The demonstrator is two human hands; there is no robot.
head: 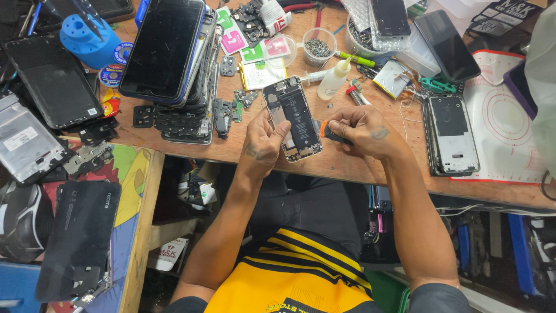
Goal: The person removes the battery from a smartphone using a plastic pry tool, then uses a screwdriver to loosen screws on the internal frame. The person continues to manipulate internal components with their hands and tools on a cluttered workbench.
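Observation:
An opened phone (293,116) lies on the wooden bench (347,165) with its battery and inner parts showing. My left hand (262,142) grips its left edge and near corner. My right hand (362,132) is closed around a small screwdriver with an orange and black handle (329,131), whose tip points at the phone's right edge. Both forearms reach up from the bottom of the view.
A stack of phone screens and frames (174,58) sits at the back left. Another opened phone (452,134) lies at the right beside a white mat (504,124). A cup of screws (317,48), a glue bottle (335,79) and a blue tool stand (87,35) stand behind.

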